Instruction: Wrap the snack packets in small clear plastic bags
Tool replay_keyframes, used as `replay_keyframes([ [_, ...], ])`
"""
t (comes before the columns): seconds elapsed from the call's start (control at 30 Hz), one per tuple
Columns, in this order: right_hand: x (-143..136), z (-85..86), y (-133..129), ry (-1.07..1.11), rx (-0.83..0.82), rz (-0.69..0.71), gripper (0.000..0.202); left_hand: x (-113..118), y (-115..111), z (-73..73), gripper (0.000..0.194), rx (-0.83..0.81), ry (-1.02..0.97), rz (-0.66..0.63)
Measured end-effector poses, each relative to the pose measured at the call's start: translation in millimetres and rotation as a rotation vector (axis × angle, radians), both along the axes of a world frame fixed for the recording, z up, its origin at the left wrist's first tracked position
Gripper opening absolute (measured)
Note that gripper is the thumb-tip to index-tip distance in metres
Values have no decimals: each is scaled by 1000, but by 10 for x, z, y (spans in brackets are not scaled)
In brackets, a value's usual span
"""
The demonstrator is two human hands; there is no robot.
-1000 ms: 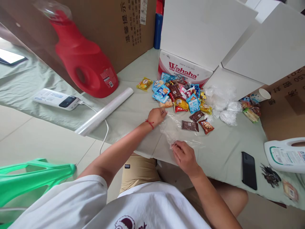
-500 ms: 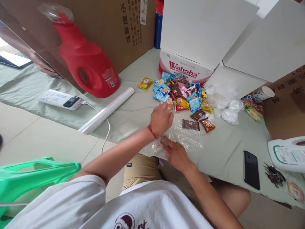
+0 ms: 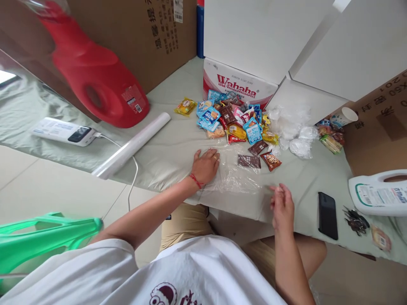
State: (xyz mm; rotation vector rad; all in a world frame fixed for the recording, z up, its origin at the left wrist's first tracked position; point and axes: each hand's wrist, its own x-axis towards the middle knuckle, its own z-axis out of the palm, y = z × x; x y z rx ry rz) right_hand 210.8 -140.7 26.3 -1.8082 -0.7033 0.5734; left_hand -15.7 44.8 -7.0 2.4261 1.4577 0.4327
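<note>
Floor was laid with pale tiles (image 3: 73, 186), thin dark joints visible at left. A pale green, wrinkled cloth (image 3: 302, 182) covered the table. A bright green plastic stool (image 3: 19, 250) stood at lower left, near the table. Brown cardboard cartons (image 3: 121, 51) flanked left and right, white boxes (image 3: 244, 38) stacked between them. Light was even, shadows soft.

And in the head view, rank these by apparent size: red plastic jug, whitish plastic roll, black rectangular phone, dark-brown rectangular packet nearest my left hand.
Largest to smallest:
Red plastic jug
Whitish plastic roll
Black rectangular phone
Dark-brown rectangular packet
</note>
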Motion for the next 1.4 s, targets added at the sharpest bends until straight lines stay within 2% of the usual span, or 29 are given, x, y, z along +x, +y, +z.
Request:
replay_keyframes([
  [0.07,47,-53,-2,330,-86,31,77,-10,-44,-46,48,15,11,-12],
  [0.17,-78,-65,131,522,-58,122,92,-7,-68,-76,54,28,38,-23],
  [0.27,-188,-2,310,590,-90,225,98,-7,-64,-64,56,22,62,-31],
  [0.4,-40,130,387,553,-234,384,61,-19,-61,-37,58,4,73,-25],
  [0.5,194,232,369,478,-265,362,51,-27,-60,-34,58,2,63,-43],
  [0.63,312,289,404,582,-110,318,63,-22,-57,-44,58,0,69,-63],
  [0.7,259,265,419,660,-118,412,79,-16,-61,-50,58,1,82,-54],
  [0.77,190,225,392,667,-201,503,90,-11,-68,-56,58,3,92,-45],
  [0.87,178,174,258,583,-276,503,80,-9,-80,-63,58,10,87,-33],
  [0.93,260,146,131,545,-275,453,68,-10,-87,-62,58,12,77,-26],
  [1.03,451,88,-38,463,-300,357,62,-10,-92,-55,58,0,78,-21],
  [1.13,533,47,-100,172,-248,120,49,-10,-95,-49,58,-6,83,-24],
  [1.2,424,76,-68,-107,-120,-42,36,-10,-96,-49,59,-5,81,-29],
  [1.23,312,111,-32,-244,-54,-67,30,-9,-97,-49,59,-4,80,-31],
  [1.27,168,155,17,-374,6,-29,26,-9,-98,-50,59,-5,82,-32],
  [1.3,-1,203,80,-496,56,67,22,-8,-100,-49,59,-7,85,-32],
  [1.4,-511,301,329,-766,114,582,23,-6,-107,-43,58,-6,97,-30],
])
